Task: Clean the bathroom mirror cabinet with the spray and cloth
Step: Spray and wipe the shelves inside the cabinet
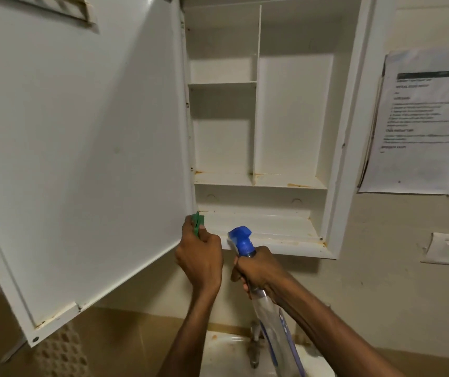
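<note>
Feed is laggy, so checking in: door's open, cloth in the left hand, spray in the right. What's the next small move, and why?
Probably lift the spray bottle in the right hand and mist the lower shelf. The cabinet is empty, orange stains show along that shelf's corners, and the nozzle already points inward. The left hand holds the green cloth at the door's bottom corner, ready to wipe.

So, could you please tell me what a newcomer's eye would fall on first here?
The open cabinet fills the upper middle, its shelves bare and rust-stained, its door swung out to the left. Below it, the left hand holds a green cloth at the door's lower corner, and the right hand grips a blue-topped spray.
</note>
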`<state>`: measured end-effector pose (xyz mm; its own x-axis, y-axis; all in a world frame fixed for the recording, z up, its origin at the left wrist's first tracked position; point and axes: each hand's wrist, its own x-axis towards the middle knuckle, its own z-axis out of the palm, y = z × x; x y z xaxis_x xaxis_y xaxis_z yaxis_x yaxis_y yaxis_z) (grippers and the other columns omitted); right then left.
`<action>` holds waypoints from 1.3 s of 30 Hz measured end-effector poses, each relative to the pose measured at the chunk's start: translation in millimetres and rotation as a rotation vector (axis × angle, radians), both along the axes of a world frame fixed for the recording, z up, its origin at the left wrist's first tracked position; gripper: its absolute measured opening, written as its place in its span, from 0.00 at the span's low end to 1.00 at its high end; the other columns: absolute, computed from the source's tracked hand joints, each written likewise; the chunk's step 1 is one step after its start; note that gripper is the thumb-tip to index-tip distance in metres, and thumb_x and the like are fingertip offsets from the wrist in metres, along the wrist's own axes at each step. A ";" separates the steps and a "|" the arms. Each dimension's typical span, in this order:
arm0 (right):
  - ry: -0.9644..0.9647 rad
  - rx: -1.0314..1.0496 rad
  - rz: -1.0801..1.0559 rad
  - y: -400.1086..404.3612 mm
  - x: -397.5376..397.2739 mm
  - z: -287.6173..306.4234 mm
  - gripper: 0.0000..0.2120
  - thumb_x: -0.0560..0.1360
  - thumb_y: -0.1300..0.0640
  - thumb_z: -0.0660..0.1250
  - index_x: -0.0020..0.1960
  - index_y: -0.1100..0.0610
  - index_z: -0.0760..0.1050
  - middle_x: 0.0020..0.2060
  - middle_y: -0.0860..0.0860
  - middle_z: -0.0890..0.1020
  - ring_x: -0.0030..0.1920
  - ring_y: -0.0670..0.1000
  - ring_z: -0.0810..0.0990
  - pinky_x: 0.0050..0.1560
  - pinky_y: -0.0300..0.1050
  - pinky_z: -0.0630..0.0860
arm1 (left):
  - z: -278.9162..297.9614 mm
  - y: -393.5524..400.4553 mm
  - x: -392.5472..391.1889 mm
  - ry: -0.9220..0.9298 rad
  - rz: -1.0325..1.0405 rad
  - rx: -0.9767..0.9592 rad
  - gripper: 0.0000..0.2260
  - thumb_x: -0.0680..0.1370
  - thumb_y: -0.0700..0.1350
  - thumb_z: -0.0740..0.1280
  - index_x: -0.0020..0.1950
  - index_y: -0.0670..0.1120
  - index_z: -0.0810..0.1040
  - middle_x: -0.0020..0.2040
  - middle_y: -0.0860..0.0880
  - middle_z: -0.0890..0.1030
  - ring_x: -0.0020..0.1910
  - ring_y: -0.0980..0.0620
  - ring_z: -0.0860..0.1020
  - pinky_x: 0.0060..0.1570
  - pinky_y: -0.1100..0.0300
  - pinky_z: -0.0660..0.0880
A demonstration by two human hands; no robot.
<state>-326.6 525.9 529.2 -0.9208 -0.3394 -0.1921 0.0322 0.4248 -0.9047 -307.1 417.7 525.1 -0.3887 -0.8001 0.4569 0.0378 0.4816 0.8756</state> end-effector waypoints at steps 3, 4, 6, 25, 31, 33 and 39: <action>0.022 -0.003 -0.055 19.8 -0.1 -2.8 0.08 0.68 0.65 0.71 0.43 0.58 0.74 0.23 0.50 0.75 0.21 0.45 0.74 0.25 0.37 0.74 | -14.2 20.2 -14.3 0.043 -0.048 0.063 0.15 0.74 0.40 0.66 0.60 0.47 0.76 0.50 0.49 0.81 0.49 0.47 0.79 0.52 0.53 0.76; 0.028 -0.014 -0.067 26.4 0.3 -3.2 0.08 0.68 0.65 0.71 0.43 0.57 0.74 0.23 0.49 0.76 0.21 0.46 0.74 0.25 0.37 0.74 | -18.0 24.9 -17.7 0.005 -0.059 0.056 0.18 0.73 0.40 0.67 0.63 0.46 0.75 0.52 0.47 0.80 0.51 0.46 0.78 0.54 0.50 0.76; 0.021 -0.040 -0.076 40.0 0.9 -4.1 0.06 0.69 0.63 0.71 0.42 0.57 0.75 0.22 0.48 0.76 0.21 0.46 0.75 0.26 0.38 0.75 | -24.2 29.0 -22.2 -0.075 -0.064 0.005 0.22 0.72 0.38 0.66 0.67 0.45 0.72 0.55 0.44 0.79 0.52 0.44 0.77 0.54 0.48 0.76; 0.043 -0.254 -0.248 108.8 -16.7 -17.2 0.08 0.70 0.68 0.70 0.45 0.57 0.77 0.24 0.52 0.77 0.26 0.52 0.76 0.36 0.49 0.79 | -27.4 71.0 -24.3 -0.256 -0.144 -0.307 0.17 0.73 0.34 0.65 0.62 0.39 0.74 0.55 0.42 0.79 0.56 0.45 0.76 0.55 0.50 0.75; 0.051 -0.297 -0.243 129.4 -19.4 -16.2 0.10 0.69 0.69 0.71 0.46 0.57 0.77 0.24 0.52 0.77 0.26 0.52 0.75 0.37 0.49 0.78 | -29.0 88.4 -28.9 -0.283 -0.174 -0.303 0.18 0.74 0.36 0.66 0.64 0.41 0.73 0.58 0.43 0.78 0.58 0.46 0.76 0.57 0.51 0.75; 0.064 -0.315 -0.252 135.8 -19.7 -14.5 0.10 0.69 0.69 0.71 0.45 0.57 0.77 0.24 0.52 0.77 0.25 0.52 0.75 0.36 0.49 0.78 | -29.3 99.5 -30.0 -0.271 -0.195 -0.305 0.18 0.74 0.36 0.66 0.65 0.41 0.73 0.58 0.43 0.78 0.58 0.47 0.76 0.57 0.52 0.76; 0.071 -0.340 -0.270 154.3 -16.1 -11.7 0.11 0.67 0.71 0.71 0.45 0.58 0.77 0.23 0.52 0.76 0.24 0.51 0.75 0.32 0.46 0.77 | -29.6 140.9 -32.5 -0.272 -0.260 -0.339 0.21 0.74 0.37 0.65 0.66 0.43 0.72 0.60 0.44 0.77 0.61 0.46 0.74 0.59 0.53 0.74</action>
